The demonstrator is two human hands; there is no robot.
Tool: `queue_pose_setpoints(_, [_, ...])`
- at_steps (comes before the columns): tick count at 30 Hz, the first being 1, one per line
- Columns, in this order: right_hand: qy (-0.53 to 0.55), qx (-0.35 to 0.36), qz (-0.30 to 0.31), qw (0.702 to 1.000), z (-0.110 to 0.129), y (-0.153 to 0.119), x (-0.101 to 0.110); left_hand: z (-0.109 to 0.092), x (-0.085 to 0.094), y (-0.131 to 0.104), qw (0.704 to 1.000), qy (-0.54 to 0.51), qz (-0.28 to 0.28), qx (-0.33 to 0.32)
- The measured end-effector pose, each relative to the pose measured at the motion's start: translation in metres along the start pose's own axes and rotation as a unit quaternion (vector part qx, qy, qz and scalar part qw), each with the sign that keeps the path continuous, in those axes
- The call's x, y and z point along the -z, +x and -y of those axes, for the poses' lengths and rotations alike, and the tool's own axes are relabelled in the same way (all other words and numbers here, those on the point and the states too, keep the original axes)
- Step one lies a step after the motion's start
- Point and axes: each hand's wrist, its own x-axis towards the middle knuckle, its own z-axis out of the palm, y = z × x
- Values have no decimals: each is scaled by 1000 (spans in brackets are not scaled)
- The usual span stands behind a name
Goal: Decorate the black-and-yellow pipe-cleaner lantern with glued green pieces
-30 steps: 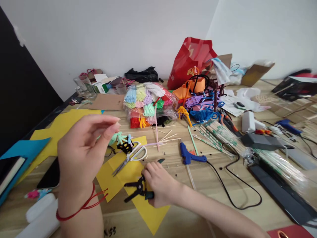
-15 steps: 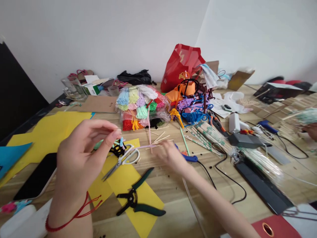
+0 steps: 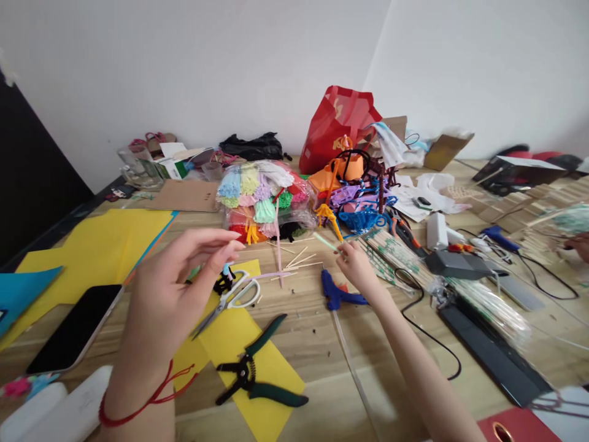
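Note:
My left hand [image 3: 177, 285], a red string bracelet at its wrist, is raised on the left. Its thumb and fingertips meet in a pinch; whatever may be between them I cannot make out. In my right hand [image 3: 358, 268] is a pale green pipe cleaner [image 3: 326, 242], its free end pointing up and left. A blue glue gun [image 3: 335, 291] lies just below that hand. White-handled scissors [image 3: 225, 301] and green-handled wire strippers [image 3: 251, 365] rest on yellow paper [image 3: 271, 405]. Pink pipe cleaners [image 3: 278, 245] lie crossed among thin wooden sticks [image 3: 299, 258].
Bagged pipe cleaners [image 3: 264, 196] and a red bag [image 3: 338, 129] stand at the back. A phone [image 3: 76, 328] lies on the left. Wrapped sticks [image 3: 400, 258], a grey box [image 3: 455, 263] and a black cable [image 3: 442, 331] crowd the right. Another person's hand [image 3: 577, 242] shows at the right edge.
My right hand has moved right, from beside the sticks to above the glue gun, and has picked up the green pipe cleaner that lay there. My left hand has shifted slightly right.

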Motion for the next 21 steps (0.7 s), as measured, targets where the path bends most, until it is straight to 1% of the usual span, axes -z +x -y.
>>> queue_pose_setpoints(3, [75, 71, -2, 995, 34, -8, 20, 2, -6, -1, 1000, -12, 29, 0])
queue_pose_setpoints(7, [179, 156, 29, 971, 88, -27, 48, -3, -16, -1, 998, -24, 52, 3])
queue_pose_setpoints(9, [297, 187, 100, 931, 109, -37, 61, -7, -20, -1, 997, -51, 58, 21])
queue_pose_setpoints(11, [340, 223, 158, 900, 124, -45, 70, -10, -22, -1, 993, -88, 63, 42])
queue_pose_setpoints(13, [332, 259, 194, 886, 132, -49, 76, -12, -21, -1, 988, -128, 67, 49])
queue_pose_setpoints(15, [318, 281, 210, 881, 136, -50, 79, -13, -20, -2, 983, -162, 76, 44])
queue_pose_setpoints(18, [301, 282, 222, 884, 135, -48, 79, -15, -19, -2, 977, -190, 88, 36])
queue_pose_setpoints(21, [297, 266, 227, 888, 134, -47, 76, -18, -19, -2, 977, -189, 88, 36])
